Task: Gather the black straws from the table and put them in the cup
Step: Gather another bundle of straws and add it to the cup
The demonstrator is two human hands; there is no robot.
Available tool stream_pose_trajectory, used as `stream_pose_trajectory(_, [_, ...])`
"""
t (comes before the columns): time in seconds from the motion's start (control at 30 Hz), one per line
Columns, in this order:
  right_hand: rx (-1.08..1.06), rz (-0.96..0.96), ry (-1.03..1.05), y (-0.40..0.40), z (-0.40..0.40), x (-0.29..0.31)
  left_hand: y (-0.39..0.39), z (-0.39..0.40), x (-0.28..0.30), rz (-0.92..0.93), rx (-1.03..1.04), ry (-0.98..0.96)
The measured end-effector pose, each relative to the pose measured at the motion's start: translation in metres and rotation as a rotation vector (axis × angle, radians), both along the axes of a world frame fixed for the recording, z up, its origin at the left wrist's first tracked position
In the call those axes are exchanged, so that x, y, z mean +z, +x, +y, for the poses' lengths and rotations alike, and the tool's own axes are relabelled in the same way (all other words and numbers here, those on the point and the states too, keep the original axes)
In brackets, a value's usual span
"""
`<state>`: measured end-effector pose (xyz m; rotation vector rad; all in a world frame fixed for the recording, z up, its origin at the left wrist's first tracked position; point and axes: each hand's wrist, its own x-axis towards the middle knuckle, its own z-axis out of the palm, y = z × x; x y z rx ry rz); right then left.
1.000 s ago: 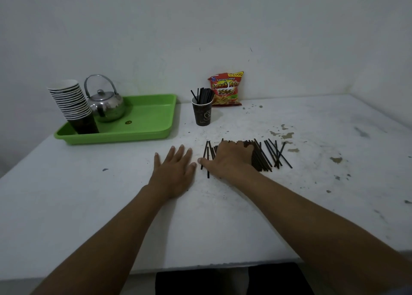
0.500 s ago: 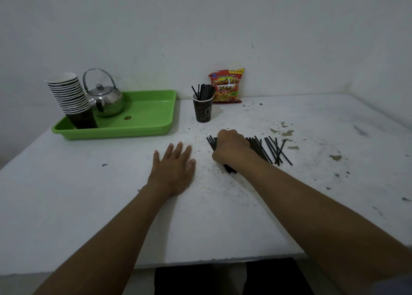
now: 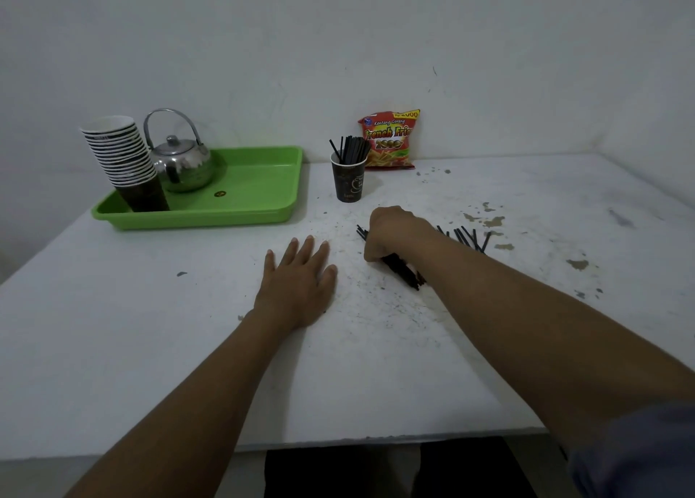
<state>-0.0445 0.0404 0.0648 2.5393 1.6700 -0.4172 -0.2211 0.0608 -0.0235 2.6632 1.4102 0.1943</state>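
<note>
My right hand [image 3: 395, 232] is closed around a bundle of black straws [image 3: 400, 268] on the white table, their ends sticking out both sides of the fist. More loose black straws [image 3: 468, 238] lie just right of that hand, partly hidden by my forearm. A dark paper cup [image 3: 349, 181] stands behind, holding several black straws upright. My left hand [image 3: 297, 283] lies flat on the table, fingers spread, holding nothing.
A green tray [image 3: 259, 181] at the back left carries a stack of paper cups [image 3: 124, 159] and a metal kettle [image 3: 182, 163]. A red snack bag [image 3: 389, 140] leans on the wall behind the cup. The table surface [image 3: 526, 196] is stained on the right.
My right hand went from flat on the straws to a fist closed around a bundle, tilting it up slightly. My left hand stayed put.
</note>
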Motion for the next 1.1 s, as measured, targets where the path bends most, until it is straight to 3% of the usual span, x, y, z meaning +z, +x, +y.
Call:
stream_pose_trajectory(0.43, [0.095,-0.111,-0.244,-0.005,0.003,0.005,0.000,0.000,0.000,-0.011,0.005,0.003])
stream_pose_trajectory(0.63, [0.149,-0.080,-0.185,0.000,0.001,0.000,0.000,-0.001,0.002,0.002,0.009,-0.005])
stream_pose_trajectory(0.83, [0.104,0.105,-0.065,0.006,-0.001,-0.001,0.000,-0.001,0.001,0.001,0.006,-0.003])
stream_pose_trajectory(1.0, [-0.067,0.508,0.131,0.010,0.003,-0.008,0.000,0.000,0.000,-0.005,0.006,0.004])
stream_pose_trajectory(1.1, [-0.150,0.640,0.267,0.010,0.004,-0.009,0.000,0.001,-0.001,-0.009,0.002,0.002])
